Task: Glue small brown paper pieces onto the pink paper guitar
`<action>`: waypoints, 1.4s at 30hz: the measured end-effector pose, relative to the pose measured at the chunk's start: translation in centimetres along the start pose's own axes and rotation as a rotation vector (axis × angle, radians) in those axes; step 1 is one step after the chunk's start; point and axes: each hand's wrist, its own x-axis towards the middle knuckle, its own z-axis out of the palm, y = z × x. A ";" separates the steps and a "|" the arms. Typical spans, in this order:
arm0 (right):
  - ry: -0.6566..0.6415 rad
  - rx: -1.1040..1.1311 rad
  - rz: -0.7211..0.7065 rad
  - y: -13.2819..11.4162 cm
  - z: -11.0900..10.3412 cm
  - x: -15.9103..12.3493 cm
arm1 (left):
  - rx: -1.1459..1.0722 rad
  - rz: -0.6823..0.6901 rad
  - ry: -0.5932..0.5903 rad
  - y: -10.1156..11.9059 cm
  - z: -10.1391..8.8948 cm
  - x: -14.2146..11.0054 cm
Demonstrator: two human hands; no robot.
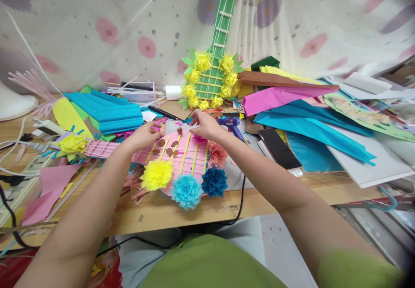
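A pink paper guitar (177, 167) lies flat in front of me, with yellow rods and pale strings across its body. Paper flowers edge it: yellow (158, 174), light blue (187, 191), dark blue (214, 181) and coral (217, 154). A magenta flower shows partly beneath my right hand. Small brown paper leaves (169, 151) are scattered over the body. My left hand (145, 136) hovers by the upper left of the body, fingers loosely curved and apart. At the body's far edge, my right hand (206, 126) has its thumb and fingers apart, with nothing visible between them.
A green paper guitar (214, 78) with yellow flowers leans against the curtain. Behind my right hand lies a blue glue gun (232, 124). Blue crepe paper (119, 113) is piled left; a phone (279, 148) and more paper lie right. A black cable (242, 197) hangs over the front edge.
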 end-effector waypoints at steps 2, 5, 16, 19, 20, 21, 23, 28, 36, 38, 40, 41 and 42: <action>0.084 0.042 0.000 1.1 -1.3 -0.8 | 0.016 0.014 0.009 0.1 0.0 0.1; 0.296 0.084 0.012 3.6 -2.9 -2.3 | 0.048 0.069 0.086 0.4 0.0 0.1; 0.875 0.246 0.185 13.5 -1.6 -6.0 | 0.168 0.149 -0.047 2.4 1.7 -0.6; 0.734 0.189 0.232 13.8 0.0 -6.2 | 0.118 0.133 -0.114 2.4 2.3 -0.3; 0.701 0.161 0.244 13.9 0.4 -6.2 | 0.093 0.133 -0.121 2.4 2.4 -0.2; 0.679 0.137 0.253 13.9 0.6 -6.2 | 0.072 0.127 -0.123 2.4 2.6 0.0; 0.652 0.100 0.262 14.0 0.9 -6.2 | 0.053 0.102 -0.117 2.4 2.9 0.2; 0.620 0.085 0.260 14.3 1.1 -6.3 | 0.056 0.047 -0.095 2.4 2.9 0.5; 0.596 0.091 0.286 14.2 1.2 -6.3 | -0.024 0.039 -0.109 2.7 2.4 0.2; 0.595 0.081 0.286 14.2 1.2 -6.3 | 0.004 0.048 -0.057 2.7 2.5 0.2; 0.591 0.073 0.291 14.3 1.3 -6.3 | 0.033 0.055 -0.016 2.7 2.5 0.2; 0.589 0.074 0.293 14.4 1.3 -6.3 | 0.044 0.059 -0.002 2.7 2.5 0.1; 0.589 0.078 0.294 14.4 1.3 -6.3 | 0.055 0.064 0.008 2.7 2.5 0.1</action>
